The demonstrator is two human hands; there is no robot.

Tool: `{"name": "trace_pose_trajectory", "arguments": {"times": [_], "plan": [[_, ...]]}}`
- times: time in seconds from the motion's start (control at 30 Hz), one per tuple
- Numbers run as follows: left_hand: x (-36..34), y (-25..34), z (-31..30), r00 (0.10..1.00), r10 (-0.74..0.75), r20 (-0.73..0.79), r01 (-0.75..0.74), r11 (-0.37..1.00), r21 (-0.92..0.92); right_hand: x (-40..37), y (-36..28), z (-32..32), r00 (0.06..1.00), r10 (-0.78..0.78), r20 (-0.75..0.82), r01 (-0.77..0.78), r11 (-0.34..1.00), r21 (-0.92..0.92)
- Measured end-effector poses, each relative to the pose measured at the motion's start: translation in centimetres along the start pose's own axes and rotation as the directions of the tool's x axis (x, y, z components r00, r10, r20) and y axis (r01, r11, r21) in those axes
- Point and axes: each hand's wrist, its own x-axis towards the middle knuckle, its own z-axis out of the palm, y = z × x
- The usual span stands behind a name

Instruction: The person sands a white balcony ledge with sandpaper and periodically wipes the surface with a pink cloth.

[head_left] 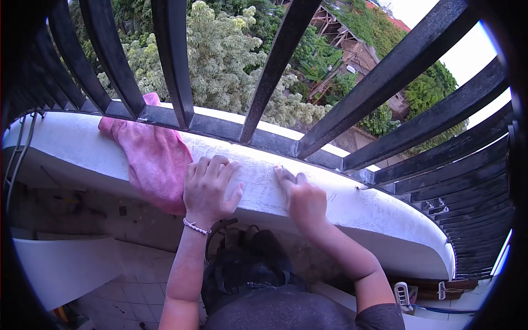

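Note:
My left hand [212, 187] rests palm down on the white ledge [247, 162], its fingers a little apart and nothing held. A beaded bracelet is round that wrist. Close by on its left, a pink cloth [157, 157] drapes over the ledge and hangs down the near side. My right hand [305, 198] is closed, with the fingers pressed toward the ledge surface. Something small and grey shows at those fingertips, but its kind cannot be made out. Faint scuffs and streaks mark the paint between my hands.
Black metal railing bars [176, 66] rise from a rail along the ledge's far side. Trees [220, 55] and a damaged roof lie beyond and below. On the near side are a tiled floor [126, 297], a white panel [66, 269] and, at right, a white power strip [402, 296].

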Motion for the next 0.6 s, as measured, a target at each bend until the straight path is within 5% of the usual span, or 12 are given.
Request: {"name": "trace_pose_trajectory", "arguments": {"times": [0.17, 0.27, 0.47, 0.6], "plan": [[-0.1, -0.1, 0.1, 1.000, 0.009, -0.001, -0.009, 1.000, 0.005, -0.6, 0.8, -0.7, 0.988, -0.150, -0.019, 0.150, 0.989, 0.001], [-0.1, -0.1, 0.1, 1.000, 0.003, 0.004, -0.003, 1.000, 0.003, -2.6, 1.1, -2.6, 0.970, -0.209, 0.123, 0.210, 0.978, 0.006], [0.0, 0.2, 0.0, 1.000, -0.009, 0.014, 0.009, 1.000, 0.017, -0.3, -0.1, -0.6, 0.969, -0.245, 0.016, 0.245, 0.969, -0.005], [-0.1, 0.0, 0.1, 1.000, 0.006, 0.002, -0.006, 1.000, 0.016, -1.7, 1.5, -1.8, 0.961, -0.263, 0.090, 0.263, 0.965, 0.012]]}}
